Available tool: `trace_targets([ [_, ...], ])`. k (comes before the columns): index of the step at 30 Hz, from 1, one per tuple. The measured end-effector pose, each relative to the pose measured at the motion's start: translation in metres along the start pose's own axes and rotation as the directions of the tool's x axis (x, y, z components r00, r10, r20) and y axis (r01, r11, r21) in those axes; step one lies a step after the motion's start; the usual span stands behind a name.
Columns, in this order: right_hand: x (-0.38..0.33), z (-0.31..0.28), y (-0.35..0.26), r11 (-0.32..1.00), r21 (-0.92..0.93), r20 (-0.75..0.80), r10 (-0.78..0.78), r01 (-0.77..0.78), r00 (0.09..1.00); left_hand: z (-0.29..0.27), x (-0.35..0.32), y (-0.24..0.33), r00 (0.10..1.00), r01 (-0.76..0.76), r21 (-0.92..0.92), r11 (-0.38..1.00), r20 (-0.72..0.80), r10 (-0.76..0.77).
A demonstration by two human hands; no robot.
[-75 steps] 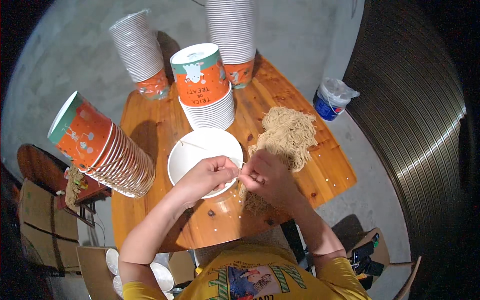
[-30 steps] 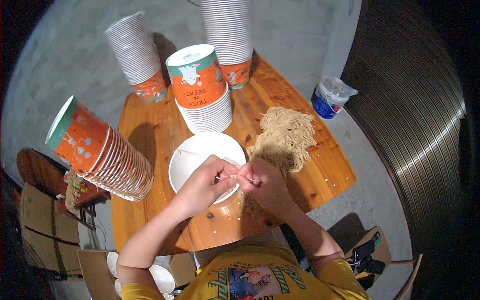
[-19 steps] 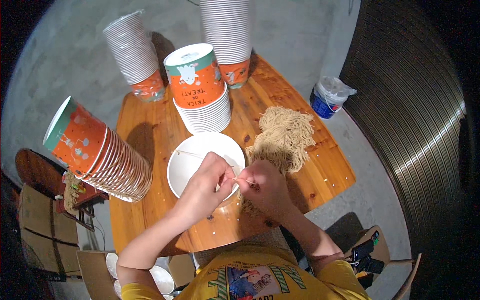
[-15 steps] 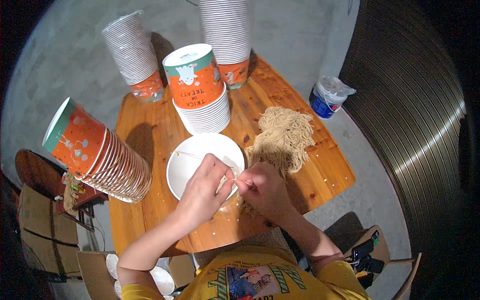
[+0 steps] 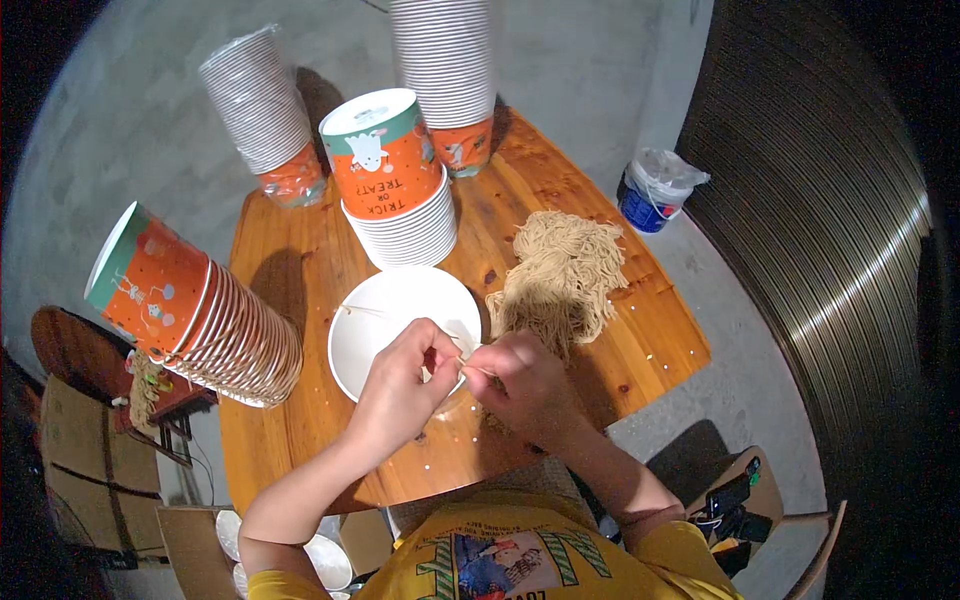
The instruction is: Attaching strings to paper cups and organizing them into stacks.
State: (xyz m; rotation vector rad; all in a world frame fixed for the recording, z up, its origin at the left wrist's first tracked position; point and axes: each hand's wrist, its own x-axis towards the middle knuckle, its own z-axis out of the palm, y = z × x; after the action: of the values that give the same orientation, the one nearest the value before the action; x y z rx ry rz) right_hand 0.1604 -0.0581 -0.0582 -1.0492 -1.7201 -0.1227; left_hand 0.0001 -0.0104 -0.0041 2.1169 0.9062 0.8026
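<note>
Noodle strand: thin pale noodle strand (image 5: 466,364) spanned between both hands, above near rim of white round paper bowl (image 5: 390,315).
Axis: roughly left-right.
Left hand (image 5: 400,385): pinched on strand.
Right hand (image 5: 525,380): pinched on strand.

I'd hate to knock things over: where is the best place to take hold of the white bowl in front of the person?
Probably the far-left rim of the white bowl, coming from above with a pinching grip. The bowl stands upright and open, its rim thin and bare there. The left hand and right hand cover the near edge, and the noodle pile crowds the right.
</note>
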Motion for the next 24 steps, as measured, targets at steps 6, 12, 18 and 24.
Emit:
trace_targets([
  [6, -0.002, 0.005, 0.002, 1.0, 0.023, -0.043, -0.006, 0.007, 0.999, 0.001, 0.0, -0.001, 1.0, 0.026, -0.01, 1.0, -0.003, -0.026],
  [12, 0.003, 0.001, -0.004, 0.979, 0.136, 0.006, 0.151, -0.15, 0.989, 0.0, 0.002, 0.001, 0.999, 0.028, -0.063, 0.998, 0.023, -0.027],
  [18, 0.004, 0.001, -0.009, 0.849, 0.25, 0.081, 0.461, -0.466, 0.884, 0.002, 0.003, -0.003, 0.997, 0.063, -0.139, 0.988, 0.053, -0.056],
  [24, 0.007, -0.003, -0.015, 0.686, 0.371, 0.179, 0.609, -0.626, 0.773, 0.002, 0.007, -0.004, 0.99, 0.129, -0.289, 0.949, 0.092, -0.107],
])
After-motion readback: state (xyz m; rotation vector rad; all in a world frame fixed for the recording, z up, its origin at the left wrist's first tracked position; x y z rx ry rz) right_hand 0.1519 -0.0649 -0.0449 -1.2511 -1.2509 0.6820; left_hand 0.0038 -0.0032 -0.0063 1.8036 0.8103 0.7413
